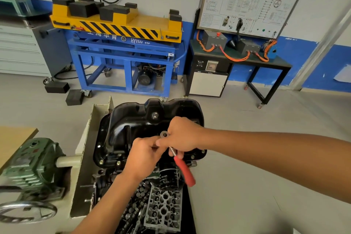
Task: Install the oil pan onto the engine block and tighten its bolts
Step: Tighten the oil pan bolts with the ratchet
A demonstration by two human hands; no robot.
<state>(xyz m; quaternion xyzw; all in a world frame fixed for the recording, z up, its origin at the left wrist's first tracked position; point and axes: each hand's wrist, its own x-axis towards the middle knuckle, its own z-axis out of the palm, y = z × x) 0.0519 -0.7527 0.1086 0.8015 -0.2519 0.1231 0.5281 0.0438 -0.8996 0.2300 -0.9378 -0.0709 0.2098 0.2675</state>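
Left hand (143, 156), right hand (182, 135): grips tight on ratchet (185, 171) over glossy black oil pan (133, 119)

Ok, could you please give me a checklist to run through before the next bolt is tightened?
1. Seating of oil pan on engine block: ok, it sits on top.
2. Presence of near-flange bolts: ok, heads visible.
3. Presence of far-flange bolts: cannot tell, out of sight.
4. Grip on ratchet: ok, right hand grips it, left hand pinches near its head.
5. Fit of socket on ratchet: cannot tell, the hands hide it.
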